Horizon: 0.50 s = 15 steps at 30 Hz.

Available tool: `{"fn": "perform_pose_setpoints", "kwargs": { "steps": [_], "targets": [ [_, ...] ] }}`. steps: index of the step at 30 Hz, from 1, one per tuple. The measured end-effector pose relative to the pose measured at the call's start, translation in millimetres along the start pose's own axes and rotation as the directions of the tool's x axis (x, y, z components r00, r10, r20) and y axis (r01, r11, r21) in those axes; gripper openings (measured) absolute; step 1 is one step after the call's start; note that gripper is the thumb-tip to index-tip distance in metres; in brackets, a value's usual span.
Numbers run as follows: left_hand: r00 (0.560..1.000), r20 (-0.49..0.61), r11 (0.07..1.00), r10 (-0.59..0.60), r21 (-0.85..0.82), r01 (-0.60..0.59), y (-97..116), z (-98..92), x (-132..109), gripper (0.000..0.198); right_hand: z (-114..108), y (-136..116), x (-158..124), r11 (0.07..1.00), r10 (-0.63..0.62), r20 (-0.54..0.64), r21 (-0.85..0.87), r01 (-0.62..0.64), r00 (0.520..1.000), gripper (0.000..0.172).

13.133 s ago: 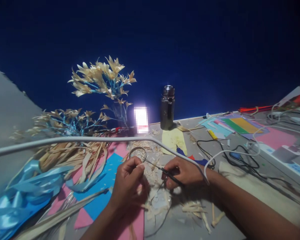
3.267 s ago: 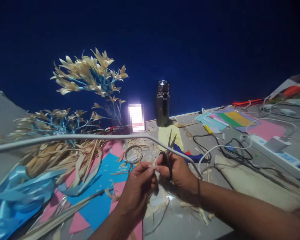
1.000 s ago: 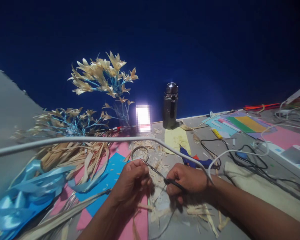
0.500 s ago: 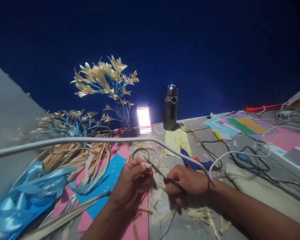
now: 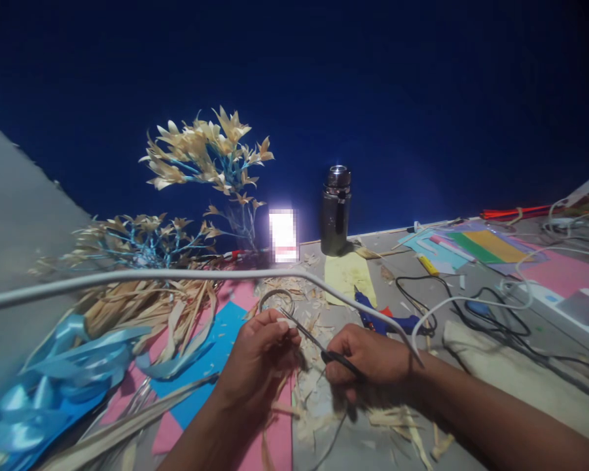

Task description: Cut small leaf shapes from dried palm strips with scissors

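Observation:
My right hand [image 5: 356, 356] is closed around the dark handles of a pair of scissors [image 5: 309, 337]. Their blades point up and left, with the tips by the fingers of my left hand [image 5: 265, 340]. That hand is closed in a pinch on a small pale piece of dried husk [image 5: 281, 319], mostly hidden by the fingertips. Pale cut scraps [image 5: 319, 425] lie scattered on the table below both hands. Just behind the scissor tips sits a coil of thin strip [image 5: 276, 292].
Husk flowers on blue stems [image 5: 201, 154] stand at the back left, above blue ribbon [image 5: 63, 366]. A flask [image 5: 336, 216], a blue glue gun [image 5: 368, 311] and black cables [image 5: 491, 320] lie beyond my right hand. A white cable [image 5: 177, 273] crosses in front.
The pale piece that stuck out from my left fingertips hardly shows now. Both hands and the scissors have stayed almost in place.

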<state>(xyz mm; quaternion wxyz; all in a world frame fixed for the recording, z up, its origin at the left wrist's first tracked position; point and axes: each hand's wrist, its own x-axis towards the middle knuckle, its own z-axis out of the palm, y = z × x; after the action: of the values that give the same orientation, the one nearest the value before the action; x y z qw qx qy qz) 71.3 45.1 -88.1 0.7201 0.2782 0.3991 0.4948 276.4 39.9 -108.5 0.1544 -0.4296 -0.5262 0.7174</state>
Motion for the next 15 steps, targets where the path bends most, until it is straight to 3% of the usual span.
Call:
{"fn": "perform_pose_setpoints", "kwargs": {
  "steps": [10, 15],
  "targets": [
    [1.000, 0.020, 1.000, 0.009, -0.012, -0.009, 0.8, 0.0, -0.3, 0.019, -1.4, 4.8, 4.2, 0.999, -0.019, 0.044, 0.044, 0.017, 0.999, 0.036],
    [1.000, 0.014, 1.000, 0.006, 0.026, -0.007, 1.5, -0.4, -0.2, 0.021, 0.1, 3.5, 5.3, 0.997, -0.057, 0.000, 0.061, 0.057, 0.998, 0.031]
  ]
}}
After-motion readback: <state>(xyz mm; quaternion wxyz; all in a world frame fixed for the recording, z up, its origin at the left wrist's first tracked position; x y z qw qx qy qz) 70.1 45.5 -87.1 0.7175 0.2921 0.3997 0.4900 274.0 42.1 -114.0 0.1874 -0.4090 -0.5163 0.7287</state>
